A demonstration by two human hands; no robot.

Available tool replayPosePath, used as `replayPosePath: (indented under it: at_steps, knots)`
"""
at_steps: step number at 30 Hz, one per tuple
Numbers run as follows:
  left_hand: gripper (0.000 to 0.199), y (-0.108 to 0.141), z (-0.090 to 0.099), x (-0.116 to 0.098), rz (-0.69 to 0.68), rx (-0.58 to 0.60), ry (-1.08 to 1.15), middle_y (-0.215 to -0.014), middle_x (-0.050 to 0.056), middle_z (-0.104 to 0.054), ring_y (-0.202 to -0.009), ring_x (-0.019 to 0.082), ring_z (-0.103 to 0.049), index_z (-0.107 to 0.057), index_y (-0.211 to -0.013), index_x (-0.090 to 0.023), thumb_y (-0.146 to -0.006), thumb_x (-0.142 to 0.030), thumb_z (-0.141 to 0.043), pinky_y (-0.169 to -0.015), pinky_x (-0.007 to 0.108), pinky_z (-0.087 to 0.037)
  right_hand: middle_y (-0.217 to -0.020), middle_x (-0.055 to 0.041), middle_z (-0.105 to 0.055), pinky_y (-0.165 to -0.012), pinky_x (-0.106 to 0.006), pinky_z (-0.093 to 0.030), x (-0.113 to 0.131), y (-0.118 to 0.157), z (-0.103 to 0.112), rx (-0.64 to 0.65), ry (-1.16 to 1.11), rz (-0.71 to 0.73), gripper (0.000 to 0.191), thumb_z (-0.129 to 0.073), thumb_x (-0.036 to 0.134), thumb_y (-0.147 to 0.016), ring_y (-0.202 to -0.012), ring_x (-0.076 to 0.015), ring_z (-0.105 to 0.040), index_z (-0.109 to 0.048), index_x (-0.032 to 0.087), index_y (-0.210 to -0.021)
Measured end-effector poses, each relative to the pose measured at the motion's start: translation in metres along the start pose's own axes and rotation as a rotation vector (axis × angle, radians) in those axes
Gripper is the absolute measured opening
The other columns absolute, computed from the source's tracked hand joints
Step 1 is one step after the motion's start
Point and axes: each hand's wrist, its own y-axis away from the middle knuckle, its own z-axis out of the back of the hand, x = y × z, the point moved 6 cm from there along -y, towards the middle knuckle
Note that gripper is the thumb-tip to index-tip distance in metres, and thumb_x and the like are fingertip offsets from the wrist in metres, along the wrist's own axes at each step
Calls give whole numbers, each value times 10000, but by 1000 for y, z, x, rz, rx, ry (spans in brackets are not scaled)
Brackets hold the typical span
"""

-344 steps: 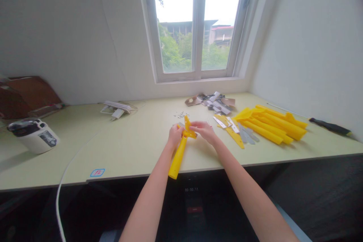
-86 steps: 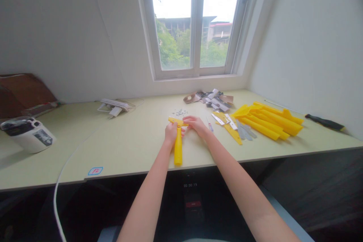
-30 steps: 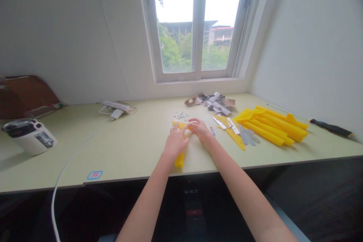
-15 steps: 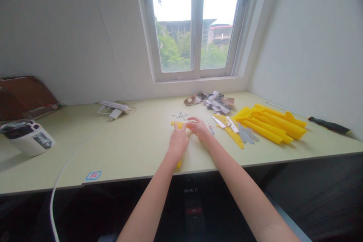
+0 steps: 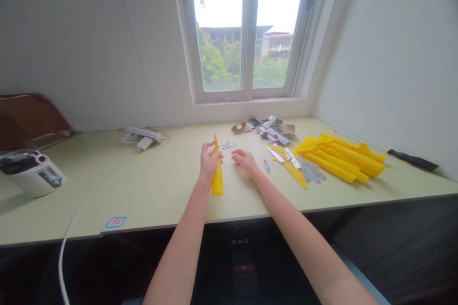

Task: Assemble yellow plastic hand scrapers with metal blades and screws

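Tabletop (image 5: 143,190): heap of yellow plastic scraper bodies (image 5: 336,159) at right. Left hand (image 5: 209,162) closed around a yellow plastic handle (image 5: 217,183), held near upright, tip up; base contact with the tabletop unclear from this view. Right hand (image 5: 244,161) open, empty, just beside it. Loose small screws (image 5: 229,145) beyond both hands, looks like. Small screwdriver (image 5: 265,164) right of right hand.
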Motion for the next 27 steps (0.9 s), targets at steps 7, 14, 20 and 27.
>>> replayPosePath:
  at_steps: [7, 14, 20, 27]
  knots:
    - [391, -4, 10, 23, 134, 8, 782, -780, -13, -551, -561, 22, -513, -457, -1039, -264, -684, -124, -541, -515, 120, -393, -823, -25, -597, -687, -268, -373, 14, -3, -39, 26, 691, 254, 274, -519, 265, -731, -766, -165, -531, -626, 273, -983]
    - [291, 1, 8, 33, 206, 54, 962, -871, 20, -547, -597, 27, -517, -509, -942, -231, -689, -94, -555, -496, 104, -398, -910, -61, -609, -681, -237, -374, 25, -10, -72, 111, 970, 315, 253, -394, 267, -835, -800, -150, -538, -635, 192, -815]
    - [298, 2, 6, 36, 262, 98, 985, -892, 31, -522, -600, 17, -504, -512, -986, -238, -730, -86, -522, -505, 93, -408, -879, -122, -624, -673, -264, -383, 19, -13, -57, 48, 1005, 299, 220, -386, 135, -808, -786, -177, -559, -601, 133, -855]
    - [436, 8, -10, 38, 408, 250, 897, -966, 54, -512, -607, 26, -506, -442, -1126, -278, -745, -75, -506, -486, 101, -412, -772, -74, -652, -655, -270, -416, 0, -19, 25, -320, 300, 23, 178, -509, 237, -703, -712, -163, -574, -633, 131, -773]
